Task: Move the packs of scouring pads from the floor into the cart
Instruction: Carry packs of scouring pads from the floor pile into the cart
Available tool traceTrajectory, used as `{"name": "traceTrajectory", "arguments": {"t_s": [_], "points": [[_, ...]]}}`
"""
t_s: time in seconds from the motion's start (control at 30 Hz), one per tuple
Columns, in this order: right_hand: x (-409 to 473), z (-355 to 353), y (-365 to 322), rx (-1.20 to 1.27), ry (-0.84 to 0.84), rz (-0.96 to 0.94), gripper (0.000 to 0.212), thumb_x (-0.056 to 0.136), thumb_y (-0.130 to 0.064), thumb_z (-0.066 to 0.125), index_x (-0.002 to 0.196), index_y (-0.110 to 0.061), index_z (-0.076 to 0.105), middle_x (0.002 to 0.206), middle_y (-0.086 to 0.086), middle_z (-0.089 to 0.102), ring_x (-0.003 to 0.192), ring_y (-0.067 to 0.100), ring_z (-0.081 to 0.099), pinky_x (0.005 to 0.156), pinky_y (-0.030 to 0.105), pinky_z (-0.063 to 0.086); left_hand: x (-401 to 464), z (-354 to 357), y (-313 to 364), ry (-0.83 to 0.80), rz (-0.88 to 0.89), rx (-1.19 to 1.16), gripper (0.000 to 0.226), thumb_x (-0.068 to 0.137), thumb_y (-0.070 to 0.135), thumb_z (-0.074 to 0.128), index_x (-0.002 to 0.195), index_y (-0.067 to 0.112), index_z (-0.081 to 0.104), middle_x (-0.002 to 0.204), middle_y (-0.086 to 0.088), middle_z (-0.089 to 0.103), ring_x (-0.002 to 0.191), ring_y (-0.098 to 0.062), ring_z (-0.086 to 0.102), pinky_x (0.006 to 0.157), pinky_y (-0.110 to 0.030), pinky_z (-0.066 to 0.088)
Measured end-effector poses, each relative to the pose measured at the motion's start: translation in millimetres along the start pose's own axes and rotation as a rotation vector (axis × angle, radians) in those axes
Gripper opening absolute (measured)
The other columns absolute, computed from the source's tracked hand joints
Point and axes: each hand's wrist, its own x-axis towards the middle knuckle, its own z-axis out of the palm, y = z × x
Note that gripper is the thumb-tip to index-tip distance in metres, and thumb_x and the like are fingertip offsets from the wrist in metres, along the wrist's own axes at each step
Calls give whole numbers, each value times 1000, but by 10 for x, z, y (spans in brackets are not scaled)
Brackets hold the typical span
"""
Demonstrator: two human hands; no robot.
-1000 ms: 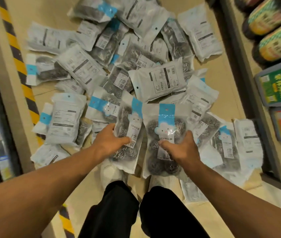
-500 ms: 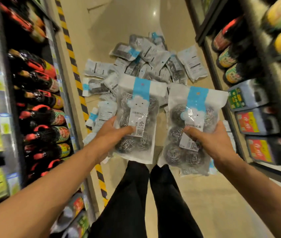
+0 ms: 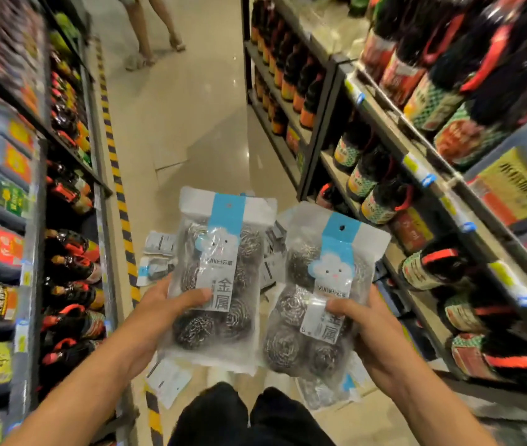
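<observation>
My left hand (image 3: 159, 312) grips a clear pack of steel scouring pads (image 3: 220, 278) with a blue header strip, thumb across its front. My right hand (image 3: 366, 323) grips a second, like pack (image 3: 313, 300) the same way. Both packs are held upright at waist height, side by side. Behind and below them a few more packs (image 3: 159, 255) lie on the floor, mostly hidden by the held ones. No cart is in view.
Shelves of dark bottles and boxed goods (image 3: 448, 188) line the right side of the aisle, and more shelves (image 3: 30, 220) the left. A yellow-black stripe (image 3: 117, 175) runs along the floor. A person's legs (image 3: 149, 30) stand at the far end.
I have risen from the pile with a pack in each hand; the view has swung up along the aisle, and the floor pile has dropped mostly behind the held packs.
</observation>
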Motion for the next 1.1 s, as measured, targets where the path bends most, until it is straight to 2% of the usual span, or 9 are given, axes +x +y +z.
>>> {"name": "traceTrajectory", "arguments": {"t_s": [0.1, 0.23, 0.43, 0.57, 0.73, 0.83, 0.9, 1.03, 1.1], "points": [[-168, -59, -182, -1, 18, -55, 58, 90, 7, 65, 138, -25, 59, 121, 2, 78, 108, 25, 76, 88, 42, 58, -36, 96, 215, -71, 43, 13, 52, 81, 22, 79, 131, 19, 65, 108, -4, 82, 96, -20, 80, 80, -34, 57], [-279, -73, -313, 2, 95, -120, 52, 89, 3, 71, 134, -19, 62, 120, 8, 79, 108, 31, 76, 98, 52, 58, -9, 171, 433, -124, 91, 33, 67, 68, 31, 90, 129, 21, 65, 110, -4, 81, 97, -24, 80, 87, -42, 58], [-462, 20, -433, 129, 158, -190, 42, 92, -2, 70, 131, -16, 63, 118, 13, 79, 104, 35, 77, 93, 51, 60, 92, 244, 697, -258, 122, 11, 46, 77, 19, 77, 122, 15, 67, 104, -11, 82, 91, -28, 80, 83, -43, 59], [-587, 113, -409, 202, 234, -257, 51, 92, -5, 69, 139, -22, 58, 122, 7, 78, 108, 30, 76, 88, 45, 65, 218, 211, 867, -386, 127, 86, 95, 39, 47, 102, 122, 17, 67, 109, -15, 80, 95, -33, 79, 84, -45, 60], [-851, 301, -312, 325, 366, -309, 61, 81, -13, 75, 138, -27, 58, 123, 5, 78, 110, 30, 76, 96, 51, 59, 323, 236, 1109, -521, 111, 129, 113, 20, 53, 103, 120, 16, 66, 105, -17, 80, 90, -37, 80, 65, -39, 66], [-1020, 353, -183, 373, 478, -327, 62, 79, -13, 76, 137, -25, 59, 124, 8, 77, 111, 32, 76, 98, 55, 59, 395, 341, 1125, -612, 95, 144, 75, 58, 30, 94, 125, 12, 65, 105, -19, 80, 86, -35, 80, 67, -38, 67], [-1147, 361, -93, 387, 548, -352, 61, 78, -13, 76, 136, -23, 60, 123, 8, 78, 109, 31, 76, 90, 48, 64, 415, 437, 1104, -657, 66, 169, 63, 66, 24, 85, 124, 10, 67, 104, -19, 80, 83, -32, 80, 68, -36, 67], [-1449, 305, 94, 428, 646, -366, 59, 79, -11, 77, 135, -20, 60, 121, 10, 78, 106, 33, 77, 83, 45, 66, 336, 706, 977, -771, 46, 288, 113, 23, 47, 104, 122, 7, 69, 108, -21, 79, 90, -37, 79, 66, -36, 65], [-1610, 248, 221, 438, 709, -361, 60, 78, -12, 79, 135, -19, 59, 120, 11, 78, 106, 34, 77, 87, 51, 64, 264, 865, 915, -840, 23, 333, 103, 35, 38, 103, 126, 6, 67, 110, -22, 79, 95, -40, 78, 70, -39, 67]]}}
